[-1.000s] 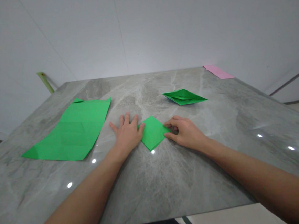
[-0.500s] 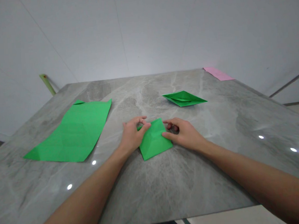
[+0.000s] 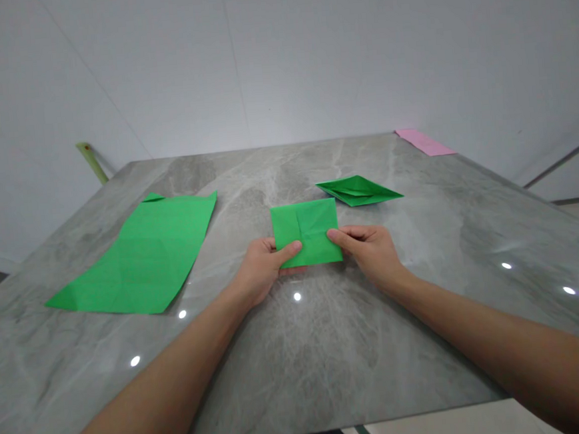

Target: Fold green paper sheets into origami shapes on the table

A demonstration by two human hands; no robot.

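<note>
A folded green paper square point(image 3: 313, 223), creased down and across its middle, is held up off the table between both hands. My left hand point(image 3: 263, 266) grips its lower left side, thumb on the front and fingers behind, partly hidden. With the thumb on the front face, my right hand point(image 3: 369, 244) pinches the lower right edge; its other fingers curl behind the paper. Beyond the right hand lies a folded green paper boat shape point(image 3: 360, 191), pointed at both ends.
A large green paper sheet point(image 3: 152, 254) with curled corners lies to the left on the grey marble table point(image 3: 301, 363). Pink paper point(image 3: 425, 143) rests at the far right corner. A pale green strip point(image 3: 93, 163) stands by the far left edge, near the white wall point(image 3: 277, 57).
The green paper square has been lifted from the table, turned and raised to face me. Both hands now clasp its sides; earlier the right hand only touched its edge.
</note>
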